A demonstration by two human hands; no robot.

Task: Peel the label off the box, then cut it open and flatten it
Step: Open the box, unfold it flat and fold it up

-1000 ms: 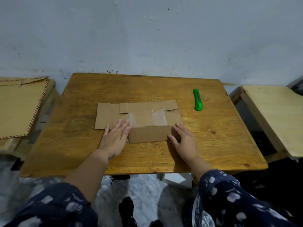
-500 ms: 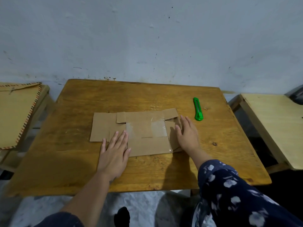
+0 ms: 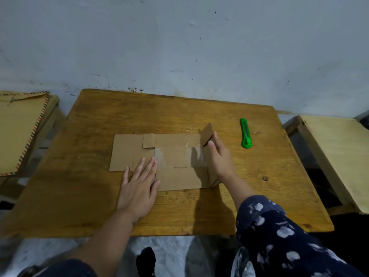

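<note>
A brown cardboard box (image 3: 175,156), cut open and spread nearly flat, lies in the middle of the wooden table (image 3: 95,196). Clear tape shines on its centre panel. My left hand (image 3: 139,184) rests flat, fingers spread, on the box's near left part. My right hand (image 3: 218,156) holds the box's right side panel, which is lifted off the table, its far flap standing upright. A green utility knife (image 3: 245,133) lies on the table to the right of the box, apart from both hands.
A pale wooden stool (image 3: 339,156) stands right of the table. At the left, a brown envelope (image 3: 18,132) with a striped edge lies on another low surface. A grey wall runs behind the table. My legs and the floor show below the near edge.
My right hand has gone from lying on the right panel to lifting it, so its flap now stands up. My left hand stays pressed on the left part.
</note>
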